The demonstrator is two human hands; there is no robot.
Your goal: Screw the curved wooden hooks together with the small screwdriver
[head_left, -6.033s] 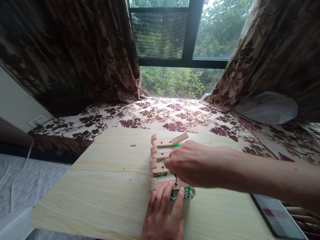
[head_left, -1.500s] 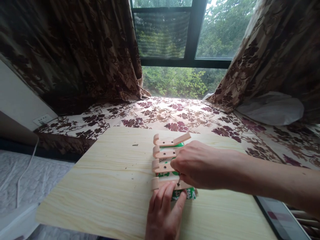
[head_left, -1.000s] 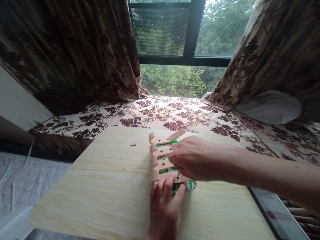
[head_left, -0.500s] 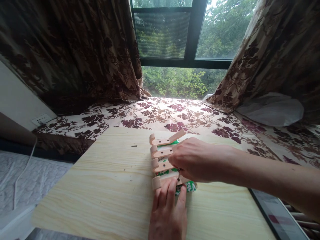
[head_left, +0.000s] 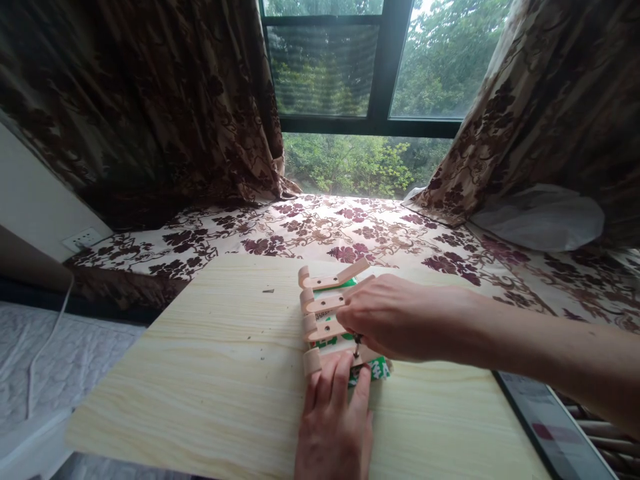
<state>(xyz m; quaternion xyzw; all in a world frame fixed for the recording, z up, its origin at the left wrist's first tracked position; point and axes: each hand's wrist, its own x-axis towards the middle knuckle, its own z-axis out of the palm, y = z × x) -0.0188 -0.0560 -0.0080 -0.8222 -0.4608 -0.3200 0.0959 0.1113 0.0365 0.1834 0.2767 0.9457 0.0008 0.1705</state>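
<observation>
Several pale wooden hooks (head_left: 325, 303), each with an upturned end and dark screw holes, lie in a row across a green-and-white printed pack (head_left: 375, 372). My left hand (head_left: 334, 413) comes from below, its fingers pressing the nearest wooden hook (head_left: 313, 361) down against the pack. Closed in a fist, my right hand (head_left: 383, 313) reaches in from the right and grips a screwdriver (head_left: 357, 345). Only its thin metal shaft shows, standing over a screw in the nearest hook; the handle is hidden in the fist.
All this rests on a light wood-grain board (head_left: 200, 373). A loose screw (head_left: 269, 291) and small dark bits lie left of the hooks. A dark-framed tablet-like device (head_left: 545, 427) sits at the lower right. Beyond the board is a flowered cloth (head_left: 320, 227) below a window.
Both hands keep their places at the nearest hook. My right hand has turned slightly, and more of the screwdriver's shaft shows. The view has shifted a little.
</observation>
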